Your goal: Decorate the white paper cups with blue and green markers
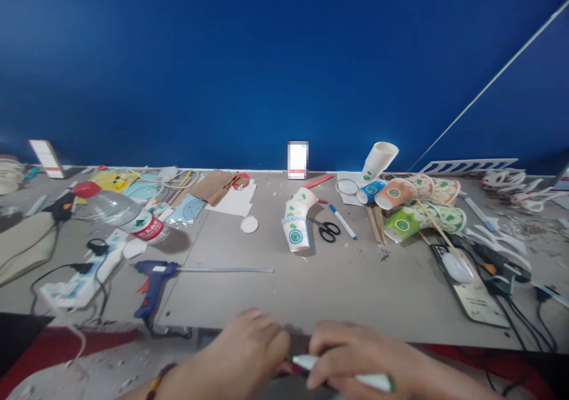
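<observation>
Wall: the back is being filled by a plain blue wall.
Table: a grey table is being strewn with craft pieces, most densely toward its left and right edges.
Hands: the left hand and right hand are being held at the middle of the table's front edge.
Bottle: a red-capped bottle is being kept toward the left edge.
Glue gun: a blue glue gun is being left near the front edge, left of the hands.
Marker: a white marker is being pinched in the curled right fingers, just off the front edge; its long axis is being angled slightly across that edge, one end being pointed at the left fingers.
Left fingers: they are being bent close together; whether anything is being gripped cannot be told.
Unclear: the marker's middle is being hidden by right fingers, a dark-red patch beneath is being blurred, and both forearms are being cut off.
</observation>
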{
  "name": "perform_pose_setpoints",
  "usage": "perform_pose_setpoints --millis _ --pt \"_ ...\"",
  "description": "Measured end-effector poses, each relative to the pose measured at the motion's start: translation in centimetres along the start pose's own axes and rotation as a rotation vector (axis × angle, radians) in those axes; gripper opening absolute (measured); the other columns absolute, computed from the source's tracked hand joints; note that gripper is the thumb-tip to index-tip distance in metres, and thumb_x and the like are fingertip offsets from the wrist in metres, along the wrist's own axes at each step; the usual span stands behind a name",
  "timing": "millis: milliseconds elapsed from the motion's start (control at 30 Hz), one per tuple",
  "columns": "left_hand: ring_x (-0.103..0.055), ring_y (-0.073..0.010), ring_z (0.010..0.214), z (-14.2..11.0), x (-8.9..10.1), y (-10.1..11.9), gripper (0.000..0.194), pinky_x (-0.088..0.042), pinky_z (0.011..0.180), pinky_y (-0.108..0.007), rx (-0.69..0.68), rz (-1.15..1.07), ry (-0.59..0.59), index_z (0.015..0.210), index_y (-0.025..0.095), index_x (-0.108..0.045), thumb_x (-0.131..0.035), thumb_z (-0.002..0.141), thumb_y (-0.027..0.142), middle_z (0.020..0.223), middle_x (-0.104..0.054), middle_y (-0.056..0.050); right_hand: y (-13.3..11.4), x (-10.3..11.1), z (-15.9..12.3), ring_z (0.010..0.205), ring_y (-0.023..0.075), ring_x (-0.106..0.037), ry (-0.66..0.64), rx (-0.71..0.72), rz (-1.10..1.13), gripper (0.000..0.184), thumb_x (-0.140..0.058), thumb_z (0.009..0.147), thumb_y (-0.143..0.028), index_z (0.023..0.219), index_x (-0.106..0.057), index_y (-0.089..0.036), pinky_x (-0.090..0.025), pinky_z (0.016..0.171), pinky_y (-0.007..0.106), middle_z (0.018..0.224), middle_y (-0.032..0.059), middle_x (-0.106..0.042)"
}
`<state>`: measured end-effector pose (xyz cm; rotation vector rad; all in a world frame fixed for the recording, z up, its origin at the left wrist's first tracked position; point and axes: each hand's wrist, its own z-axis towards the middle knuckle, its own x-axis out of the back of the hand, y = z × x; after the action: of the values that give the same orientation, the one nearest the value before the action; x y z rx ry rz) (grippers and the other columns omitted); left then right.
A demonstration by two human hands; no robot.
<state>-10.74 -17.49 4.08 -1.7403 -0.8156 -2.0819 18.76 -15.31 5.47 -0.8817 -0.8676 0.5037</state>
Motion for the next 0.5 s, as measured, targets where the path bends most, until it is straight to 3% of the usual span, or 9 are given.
perform_pose_setpoints --millis 133,233,333,400,500 --pt "-0.059 -0.0173 0.057 -3.4 0.7 -4.8 0.023 -0.034 0.055 -0.029 0.443 -0.031 0.059 0.082 0.024 -0.052 -0.042 0.102 0.025 0.066 -0.064 0.002 -0.6 3.6 -4.2 0.083 0.0226 -0.073 0.36 -0.287 -0.229 0.034 -0.041 0.107 -0.033 0.115 -0.074 -0.035 -0.06 0.072 0.031 0.101 0.0091 -0.075" --pt "-0.069 -0.0181 0.075 -3.9 1.0 -7.5 0.02 -0.043 0.063 -0.027 0.555 -0.066 0.108 0.091 0.025 -0.061 -0.044 0.101 0.028 0.086 -0.071 -0.001 0.9 4.6 -5.5 0.088 0.0234 -0.076 0.412 -0.279 -0.416 0.028 -0.05 0.103 -0.029 0.11 -0.077 -0.035 -0.063 0.076 0.031 0.102 0.0088 -0.078" --pt "-0.068 -0.0168 0.076 -0.6 0.3 -9.1 0.02 -0.044 0.063 -0.027 0.548 -0.023 0.138 0.096 0.026 -0.066 -0.047 0.101 0.032 0.096 -0.07 -0.002 3.1 3.9 -3.3 0.098 0.0229 -0.077 0.408 -0.192 -0.451 0.027 -0.054 0.102 -0.026 0.117 -0.075 -0.03 -0.062 0.085 0.03 0.111 0.0105 -0.079" --pt "-0.067 -0.0172 0.076 3.1 -0.4 -10.1 0.017 -0.041 0.06 -0.027 0.582 0.007 0.143 0.096 0.025 -0.067 -0.051 0.1 0.029 0.098 -0.069 -0.003 4.2 3.3 -0.6 0.109 0.0244 -0.075 0.419 -0.209 -0.444 0.027 -0.056 0.103 -0.027 0.123 -0.073 -0.028 -0.061 0.095 0.034 0.117 0.0111 -0.078" --pt "-0.069 -0.0211 0.092 8.8 -1.2 -11.9 0.013 -0.043 0.068 -0.029 0.66 0.027 0.124 0.099 0.023 -0.068 -0.054 0.098 0.021 0.105 -0.071 -0.007 4.9 3.1 3.5 0.116 0.0254 -0.074 0.442 -0.23 -0.381 0.03 -0.052 0.106 -0.03 0.13 -0.07 -0.028 -0.059 0.1 0.038 0.123 0.0098 -0.078"
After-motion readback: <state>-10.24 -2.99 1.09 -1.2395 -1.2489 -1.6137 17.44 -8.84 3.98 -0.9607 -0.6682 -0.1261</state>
